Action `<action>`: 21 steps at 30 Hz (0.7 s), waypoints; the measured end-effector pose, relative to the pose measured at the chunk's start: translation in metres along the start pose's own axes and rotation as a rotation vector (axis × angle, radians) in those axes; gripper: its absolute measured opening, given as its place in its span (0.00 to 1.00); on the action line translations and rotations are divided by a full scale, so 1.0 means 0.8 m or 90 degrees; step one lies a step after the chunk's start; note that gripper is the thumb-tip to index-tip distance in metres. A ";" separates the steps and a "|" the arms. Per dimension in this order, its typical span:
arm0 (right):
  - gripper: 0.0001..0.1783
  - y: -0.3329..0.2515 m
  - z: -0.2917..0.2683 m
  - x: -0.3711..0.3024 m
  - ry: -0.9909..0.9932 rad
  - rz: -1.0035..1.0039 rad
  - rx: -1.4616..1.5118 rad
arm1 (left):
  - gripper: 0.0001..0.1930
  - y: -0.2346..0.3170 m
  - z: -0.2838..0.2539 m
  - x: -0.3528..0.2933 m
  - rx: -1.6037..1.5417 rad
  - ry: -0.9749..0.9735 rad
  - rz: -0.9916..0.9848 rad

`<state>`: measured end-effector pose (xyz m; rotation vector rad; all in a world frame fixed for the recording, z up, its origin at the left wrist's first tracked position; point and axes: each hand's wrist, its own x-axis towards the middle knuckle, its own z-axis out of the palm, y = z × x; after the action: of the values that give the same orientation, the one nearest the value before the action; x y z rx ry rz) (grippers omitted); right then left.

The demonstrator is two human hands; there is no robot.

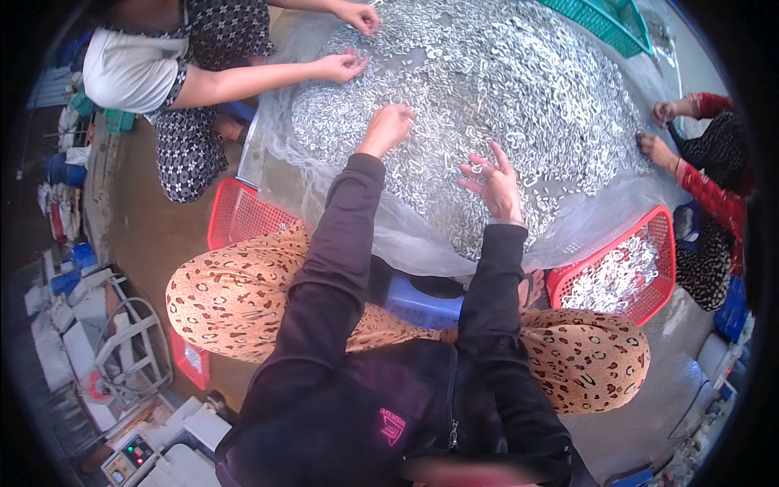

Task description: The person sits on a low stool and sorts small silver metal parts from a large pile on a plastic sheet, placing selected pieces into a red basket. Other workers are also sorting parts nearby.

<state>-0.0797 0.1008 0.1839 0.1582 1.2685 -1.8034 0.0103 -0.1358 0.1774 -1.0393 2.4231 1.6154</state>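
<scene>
A broad spread of small silvery-white pieces (479, 89), several curved like hooks or links, covers the work surface ahead of me. They lie on a translucent sheet (398, 235) whose gathered edge hangs over the near side. My left hand (389, 128) is over the left part of the spread, fingers curled and pressed together; whether a piece is between them I cannot make out. To its right and nearer me, my right hand (497, 185) is held over the pieces with fingers spread and nothing visible in them.
A red basket (667, 276) with white pieces stands at the near right; another red basket (231, 215) is at left. A green basket (604, 24) sits at the far edge. Co-workers' hands (345, 66) reach in from the left, others (659, 150) from the right. Machinery (134, 349) stands lower left.
</scene>
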 end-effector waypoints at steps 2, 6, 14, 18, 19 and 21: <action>0.39 0.011 -0.008 0.003 0.007 0.024 0.030 | 0.16 0.001 0.010 -0.007 -0.095 -0.066 -0.044; 0.49 0.029 -0.001 0.000 -0.010 0.019 0.171 | 0.15 -0.003 0.026 -0.035 -0.250 -0.062 -0.098; 0.28 0.032 -0.014 -0.009 -0.018 0.050 0.069 | 0.13 -0.022 0.075 -0.056 0.407 0.129 0.116; 0.23 0.045 -0.034 -0.008 0.019 -0.021 0.071 | 0.11 -0.005 0.060 -0.051 0.260 0.122 0.103; 0.23 0.049 -0.038 -0.006 0.029 -0.050 0.086 | 0.11 -0.001 0.055 -0.050 0.200 0.098 0.083; 0.24 0.056 -0.043 -0.002 0.064 -0.099 -0.004 | 0.13 0.004 0.049 -0.049 0.159 0.056 0.061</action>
<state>-0.0591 0.1261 0.1383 0.1521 1.3894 -1.9450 0.0265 -0.0830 0.1777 -0.9844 2.6830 1.2702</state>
